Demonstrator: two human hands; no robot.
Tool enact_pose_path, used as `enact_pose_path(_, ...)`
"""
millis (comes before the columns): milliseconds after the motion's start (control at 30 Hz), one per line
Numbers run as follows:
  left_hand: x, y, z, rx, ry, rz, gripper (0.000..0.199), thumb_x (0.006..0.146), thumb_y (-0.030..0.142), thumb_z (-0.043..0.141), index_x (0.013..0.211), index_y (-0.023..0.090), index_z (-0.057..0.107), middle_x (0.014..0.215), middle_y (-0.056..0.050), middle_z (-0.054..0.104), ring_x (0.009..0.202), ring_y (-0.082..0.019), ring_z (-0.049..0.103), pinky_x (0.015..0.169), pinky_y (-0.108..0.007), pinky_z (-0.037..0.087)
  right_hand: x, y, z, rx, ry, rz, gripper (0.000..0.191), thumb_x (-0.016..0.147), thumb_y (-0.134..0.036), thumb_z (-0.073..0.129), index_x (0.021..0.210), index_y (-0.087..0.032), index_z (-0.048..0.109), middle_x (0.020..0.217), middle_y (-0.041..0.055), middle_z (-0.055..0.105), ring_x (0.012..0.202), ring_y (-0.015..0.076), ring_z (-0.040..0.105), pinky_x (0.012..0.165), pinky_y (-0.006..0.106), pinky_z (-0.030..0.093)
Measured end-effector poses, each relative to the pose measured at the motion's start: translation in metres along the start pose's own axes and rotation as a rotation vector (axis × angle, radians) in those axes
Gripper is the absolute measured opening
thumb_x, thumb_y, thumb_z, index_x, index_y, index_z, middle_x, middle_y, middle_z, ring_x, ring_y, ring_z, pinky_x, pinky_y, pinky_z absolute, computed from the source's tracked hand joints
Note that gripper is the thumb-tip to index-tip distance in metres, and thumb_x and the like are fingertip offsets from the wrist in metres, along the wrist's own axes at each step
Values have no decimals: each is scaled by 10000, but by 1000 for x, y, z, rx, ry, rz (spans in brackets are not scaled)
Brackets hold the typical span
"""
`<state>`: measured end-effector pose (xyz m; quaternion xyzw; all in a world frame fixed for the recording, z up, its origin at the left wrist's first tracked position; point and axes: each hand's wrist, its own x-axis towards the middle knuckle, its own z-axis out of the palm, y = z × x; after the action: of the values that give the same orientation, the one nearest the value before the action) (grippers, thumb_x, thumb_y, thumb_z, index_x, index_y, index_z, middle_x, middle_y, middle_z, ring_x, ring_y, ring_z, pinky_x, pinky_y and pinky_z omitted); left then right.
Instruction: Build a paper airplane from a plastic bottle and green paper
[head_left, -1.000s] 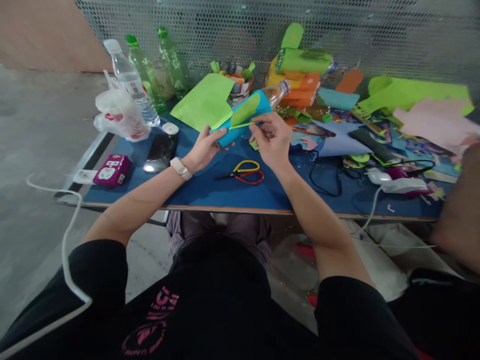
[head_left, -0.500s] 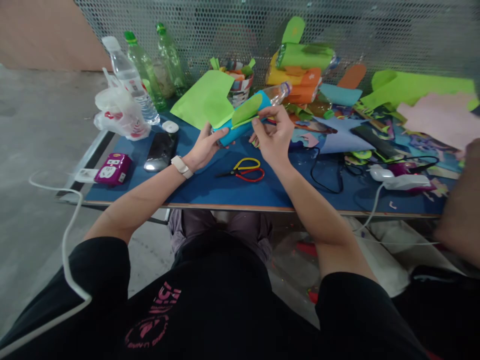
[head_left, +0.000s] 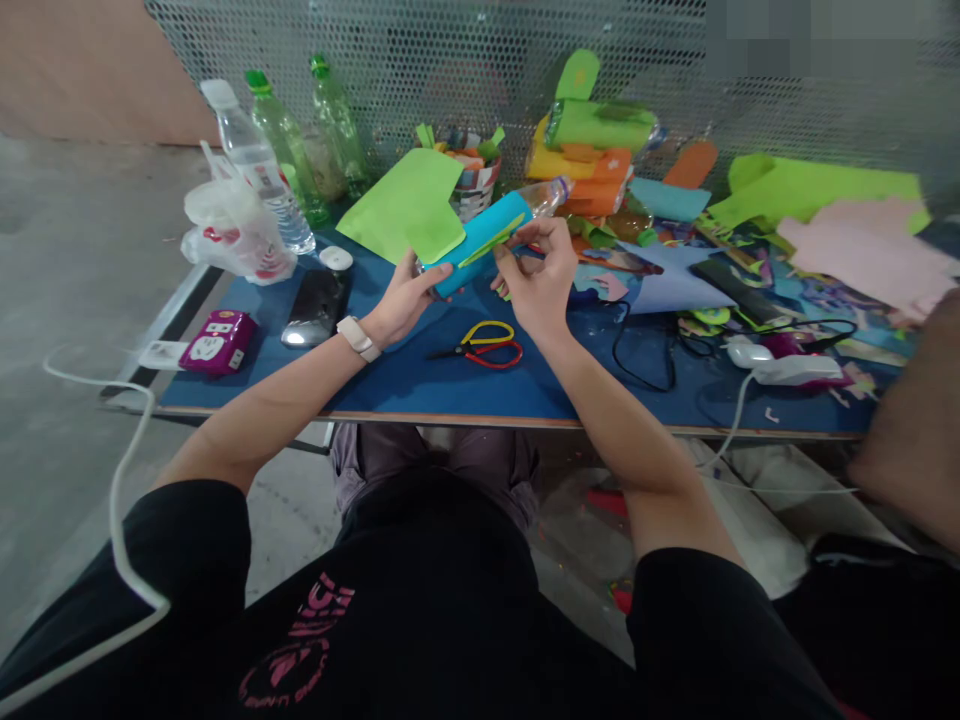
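Observation:
A clear plastic bottle (head_left: 480, 240) wrapped in blue paper lies tilted above the table, its purple-capped neck pointing up and right. My left hand (head_left: 409, 298) is wrapped round its lower end. My right hand (head_left: 538, 275) pinches the edge of a narrow-looking green paper piece (head_left: 491, 247) against the blue wrap. A larger green sheet (head_left: 401, 210) lies behind the bottle, beside my left fingers. Scissors (head_left: 495, 345) with one yellow and one red handle rest on the table just below the bottle.
A blue table (head_left: 450, 395) carries a phone (head_left: 316, 308), a purple power socket (head_left: 219, 342) and several bottles (head_left: 281, 170) at left. Paper-wrapped bottles (head_left: 600, 130) and paper scraps (head_left: 817, 265) crowd the right. Another person's arm (head_left: 915, 430) is at the right edge.
The green piece on the bottle has turned from showing a broad face to a thin edge, baring more blue wrap. Both hands keep their places on the bottle; the view has shifted slightly.

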<state>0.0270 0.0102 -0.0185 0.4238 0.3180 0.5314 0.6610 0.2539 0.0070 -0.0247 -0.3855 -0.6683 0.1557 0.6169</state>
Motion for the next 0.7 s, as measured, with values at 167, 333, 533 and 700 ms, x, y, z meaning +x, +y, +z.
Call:
enact_pose_path(167, 0, -1, 0, 10, -6, -3, 805, 954, 446, 1120, 1619, 389, 671, 1441, -79, 905, 1384, -391, 914, 1096, -499, 752, 0, 11, -1, 7, -28, -37, 780, 1120, -1041, 685, 1526, -376, 641, 1325, 96, 853, 795, 215, 862, 621, 364, 713)
enact_pose_path(333, 2, -2, -3, 16, -2, -2, 887, 923, 434, 1145, 1658, 397, 651, 1451, -79, 897, 1364, -377, 921, 1106, -493, 752, 4, 33, -6, 46, -37, -31, 825, 1069, -995, 829, 1579, -368, 666, 1232, 75, 847, 871, 262, 899, 672, 402, 764)
enact_pose_path(533, 6, -2, -11, 47, -15, -2, 861, 850, 403, 1203, 1560, 376, 718, 1351, -62, 895, 1341, -385, 910, 1108, -497, 757, 21, 41, -34, -41, -127, -81, 681, 1007, -891, 993, 1365, -341, 816, 1159, 82, 819, 1100, 342, 876, 923, 565, 825)
enact_pose_path(700, 7, -4, -12, 84, -53, -34, 691, 951, 415, 1157, 1510, 350, 755, 1263, -57, 901, 1404, -407, 865, 1247, -576, 696, 31, 28, -50, -93, -207, -81, 532, 959, -798, 1084, 1088, -339, 848, 1079, 81, 779, 1051, 341, 834, 952, 618, 826)
